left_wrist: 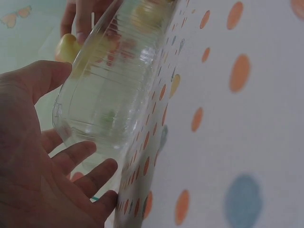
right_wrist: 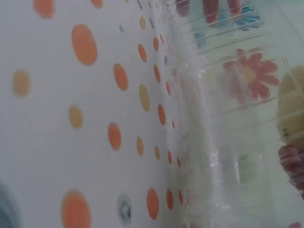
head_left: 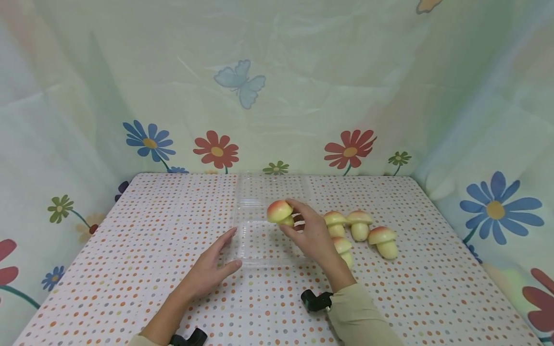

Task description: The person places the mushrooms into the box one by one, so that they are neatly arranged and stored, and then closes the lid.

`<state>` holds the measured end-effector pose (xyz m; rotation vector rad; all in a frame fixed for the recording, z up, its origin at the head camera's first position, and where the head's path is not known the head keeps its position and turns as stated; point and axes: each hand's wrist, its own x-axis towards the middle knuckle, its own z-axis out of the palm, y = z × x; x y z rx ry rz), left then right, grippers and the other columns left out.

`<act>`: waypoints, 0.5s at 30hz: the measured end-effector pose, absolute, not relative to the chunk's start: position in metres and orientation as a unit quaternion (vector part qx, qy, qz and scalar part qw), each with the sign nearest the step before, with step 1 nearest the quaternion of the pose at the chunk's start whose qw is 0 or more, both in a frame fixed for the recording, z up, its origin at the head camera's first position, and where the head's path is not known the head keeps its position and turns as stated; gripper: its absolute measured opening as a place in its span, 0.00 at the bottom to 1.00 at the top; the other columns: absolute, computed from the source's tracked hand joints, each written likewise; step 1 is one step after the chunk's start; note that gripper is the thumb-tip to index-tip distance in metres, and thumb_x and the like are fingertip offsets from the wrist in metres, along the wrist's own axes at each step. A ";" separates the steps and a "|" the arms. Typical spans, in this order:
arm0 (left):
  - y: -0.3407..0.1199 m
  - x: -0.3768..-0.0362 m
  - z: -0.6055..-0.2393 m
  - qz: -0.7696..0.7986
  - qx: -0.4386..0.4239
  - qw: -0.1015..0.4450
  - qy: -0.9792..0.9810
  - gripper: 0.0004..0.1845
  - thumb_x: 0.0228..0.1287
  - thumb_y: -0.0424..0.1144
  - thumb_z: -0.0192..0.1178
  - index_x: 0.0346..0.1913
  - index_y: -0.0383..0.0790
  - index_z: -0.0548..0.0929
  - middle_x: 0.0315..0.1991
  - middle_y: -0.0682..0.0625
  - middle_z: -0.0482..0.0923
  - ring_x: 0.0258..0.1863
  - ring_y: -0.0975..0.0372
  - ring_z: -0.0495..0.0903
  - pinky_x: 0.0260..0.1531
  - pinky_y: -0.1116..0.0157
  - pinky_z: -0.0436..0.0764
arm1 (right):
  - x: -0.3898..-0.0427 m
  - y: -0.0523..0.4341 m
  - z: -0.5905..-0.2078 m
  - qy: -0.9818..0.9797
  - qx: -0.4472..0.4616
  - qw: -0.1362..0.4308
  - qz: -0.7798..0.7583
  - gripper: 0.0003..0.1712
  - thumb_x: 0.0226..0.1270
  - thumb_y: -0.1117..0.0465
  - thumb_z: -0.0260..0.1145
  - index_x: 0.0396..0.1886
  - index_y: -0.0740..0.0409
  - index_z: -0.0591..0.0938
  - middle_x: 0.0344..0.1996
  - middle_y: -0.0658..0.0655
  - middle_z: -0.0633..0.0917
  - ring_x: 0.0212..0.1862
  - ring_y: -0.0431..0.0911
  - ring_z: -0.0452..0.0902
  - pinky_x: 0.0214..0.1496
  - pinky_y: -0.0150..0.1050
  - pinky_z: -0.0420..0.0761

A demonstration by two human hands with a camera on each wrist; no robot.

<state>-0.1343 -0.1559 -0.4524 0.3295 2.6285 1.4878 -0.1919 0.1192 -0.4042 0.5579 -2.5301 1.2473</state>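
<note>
Right hand [head_left: 312, 235] grips mushroom [head_left: 280, 212] over clear tray [head_left: 259, 252]; left hand [head_left: 212, 267] relaxed, four mushrooms [head_left: 360, 225] beside.

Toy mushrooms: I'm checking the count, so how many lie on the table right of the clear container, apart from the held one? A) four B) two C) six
A: four mushrooms lie on the dotted table, while the right hand holds a fifth mushroom over the clear container.

Four toy mushrooms [head_left: 360, 224] lie on the dotted tablecloth [head_left: 130, 250].
</note>
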 end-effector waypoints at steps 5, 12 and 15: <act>-0.154 -0.136 -0.453 0.490 0.106 0.051 0.864 0.42 0.72 0.45 0.65 0.83 0.57 0.56 0.82 0.46 0.59 0.81 0.46 0.59 0.78 0.38 0.55 | -0.194 0.113 -0.407 -0.878 0.172 0.116 0.431 0.37 0.64 0.62 0.76 0.72 0.56 0.75 0.53 0.59 0.84 0.52 0.52 0.84 0.50 0.43 0.89; -0.154 -0.135 -0.454 0.485 0.108 0.046 0.866 0.42 0.72 0.49 0.65 0.83 0.57 0.56 0.82 0.46 0.58 0.80 0.45 0.60 0.77 0.37 0.56 | -0.199 0.104 -0.410 -0.872 0.185 0.100 0.442 0.37 0.64 0.64 0.76 0.72 0.57 0.75 0.53 0.59 0.85 0.50 0.52 0.85 0.50 0.45 0.89; -0.154 -0.135 -0.455 0.485 0.105 0.044 0.867 0.42 0.72 0.49 0.65 0.83 0.57 0.56 0.81 0.46 0.59 0.80 0.45 0.61 0.77 0.37 0.57 | -0.201 0.100 -0.411 -0.870 0.192 0.104 0.441 0.36 0.64 0.64 0.76 0.71 0.58 0.75 0.52 0.59 0.85 0.49 0.52 0.85 0.49 0.45 0.89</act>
